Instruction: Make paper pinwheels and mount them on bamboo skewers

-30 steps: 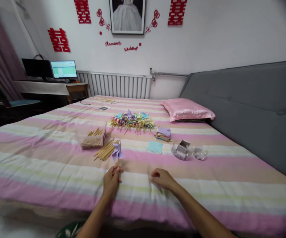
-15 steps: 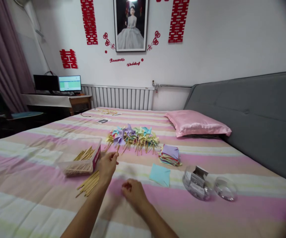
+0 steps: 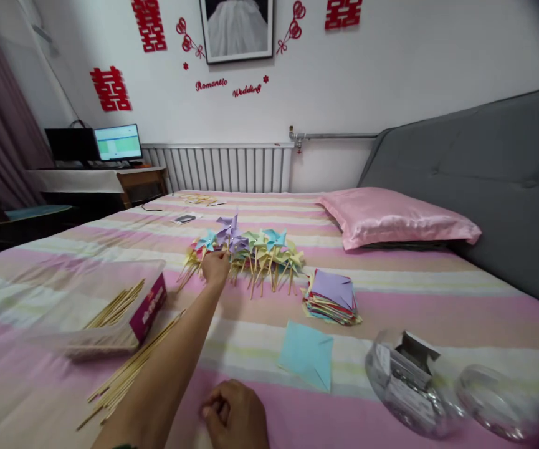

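My left hand (image 3: 216, 267) reaches out over the near side of a pile of paper pinwheels (image 3: 264, 249), its fingers pinched on the stick of a purple pinwheel (image 3: 228, 229). Most of that stick is hidden by the fingers. Blue, green, yellow and purple pinwheels lie in the pile, their wooden sticks pointing toward me. Low in the view, my right hand (image 3: 237, 413) rests curled above the bed, and nothing shows in its fingers. The nearest thing to it is a light blue paper square (image 3: 307, 355) with cut corners.
Left stands a clear plastic box (image 3: 150, 305) of wooden sticks, with loose sticks (image 3: 126, 374) beside it. A stack of coloured paper squares (image 3: 332, 296), a clear round tub (image 3: 404, 386) and its lid (image 3: 491, 399) lie right. A pink pillow (image 3: 395, 215) is farther back.
My left hand has moved forward to the pile with the purple pinwheel. My right hand has come nearer to me, fingers still curled. The view has tilted down.
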A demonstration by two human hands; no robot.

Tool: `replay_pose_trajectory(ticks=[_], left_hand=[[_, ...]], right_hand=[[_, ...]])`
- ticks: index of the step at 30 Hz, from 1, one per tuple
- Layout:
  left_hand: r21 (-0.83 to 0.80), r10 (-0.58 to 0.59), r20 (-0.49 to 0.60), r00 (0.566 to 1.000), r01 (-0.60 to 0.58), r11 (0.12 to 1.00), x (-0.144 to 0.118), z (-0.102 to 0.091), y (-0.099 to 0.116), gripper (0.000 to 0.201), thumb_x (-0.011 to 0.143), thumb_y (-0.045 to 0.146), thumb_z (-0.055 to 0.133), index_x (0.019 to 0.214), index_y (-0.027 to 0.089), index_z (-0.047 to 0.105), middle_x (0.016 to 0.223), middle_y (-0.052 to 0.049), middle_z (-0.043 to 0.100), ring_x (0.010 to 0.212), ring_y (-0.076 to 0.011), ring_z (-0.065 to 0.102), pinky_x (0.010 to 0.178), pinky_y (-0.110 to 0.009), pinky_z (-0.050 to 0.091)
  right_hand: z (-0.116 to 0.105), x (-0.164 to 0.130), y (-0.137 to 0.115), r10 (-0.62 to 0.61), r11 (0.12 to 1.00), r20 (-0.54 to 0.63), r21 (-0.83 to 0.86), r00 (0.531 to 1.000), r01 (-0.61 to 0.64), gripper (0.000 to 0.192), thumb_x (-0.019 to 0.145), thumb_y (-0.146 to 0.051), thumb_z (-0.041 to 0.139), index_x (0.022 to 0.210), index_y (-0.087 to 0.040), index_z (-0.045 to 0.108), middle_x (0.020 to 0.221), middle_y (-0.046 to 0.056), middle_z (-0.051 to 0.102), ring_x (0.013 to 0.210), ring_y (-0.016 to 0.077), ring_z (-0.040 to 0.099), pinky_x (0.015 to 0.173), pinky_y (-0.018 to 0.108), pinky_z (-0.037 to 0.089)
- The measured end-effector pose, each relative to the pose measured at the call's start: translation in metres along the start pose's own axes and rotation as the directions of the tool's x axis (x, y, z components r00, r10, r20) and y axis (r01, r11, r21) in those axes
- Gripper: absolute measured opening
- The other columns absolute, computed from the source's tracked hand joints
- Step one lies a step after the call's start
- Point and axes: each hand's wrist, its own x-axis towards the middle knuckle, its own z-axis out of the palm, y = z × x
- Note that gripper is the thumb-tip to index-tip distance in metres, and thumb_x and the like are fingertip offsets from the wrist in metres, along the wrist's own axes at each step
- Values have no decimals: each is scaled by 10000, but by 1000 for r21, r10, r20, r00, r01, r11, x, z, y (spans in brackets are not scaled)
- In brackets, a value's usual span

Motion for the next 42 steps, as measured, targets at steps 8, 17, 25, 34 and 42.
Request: replay_pose_trajectory(ticks=[8, 17, 25, 34, 42], left_hand=[[112, -58, 21, 998, 55, 992, 8, 28, 16, 254, 729, 278, 543, 835, 146, 733, 823, -189, 700, 799, -320, 636, 649, -353, 429], [161, -171, 46, 984, 162, 974, 4, 36, 12, 260, 707, 275, 569, 840, 115, 725, 857, -229, 689, 839, -348, 636, 649, -381, 445], [213, -216, 53, 975, 200, 956, 8, 38, 11, 239, 696, 258, 575, 833, 131, 723, 902, -209, 689, 880, -342, 628, 680, -379, 458], [225, -222, 52, 974, 205, 953, 6, 37, 9, 246, 681, 279, 596, 846, 153, 725, 899, -195, 694, 877, -336, 631, 680, -374, 462], [160, -210, 16, 978, 205, 966, 3, 31, 14, 271, 653, 327, 629, 834, 152, 728, 879, -197, 695, 862, -341, 632, 686, -386, 455]], right_hand=[[4, 4, 7, 36, 999, 17, -29, 999, -35, 182, 589, -97, 566, 669, -234, 656, 648, -8, 631, 560, 146, 536, 554, 249, 355], [-2, 4, 4, 33, 999, 32, -4, 999, -33, 191, 588, -97, 569, 679, -233, 667, 649, -10, 638, 568, 143, 543, 543, 235, 354], [-4, 4, 1, 40, 999, 27, -26, 999, -40, 210, 598, -89, 564, 707, -229, 676, 649, -11, 638, 567, 136, 548, 542, 218, 364], [-10, 3, -5, 36, 999, 31, 6, 999, -37, 209, 601, -84, 564, 702, -227, 679, 660, -6, 649, 581, 137, 563, 558, 216, 383], [-12, 2, -8, 37, 999, 23, 13, 999, -38, 209, 605, -76, 556, 689, -223, 677, 652, -9, 645, 577, 133, 560, 552, 212, 380]])
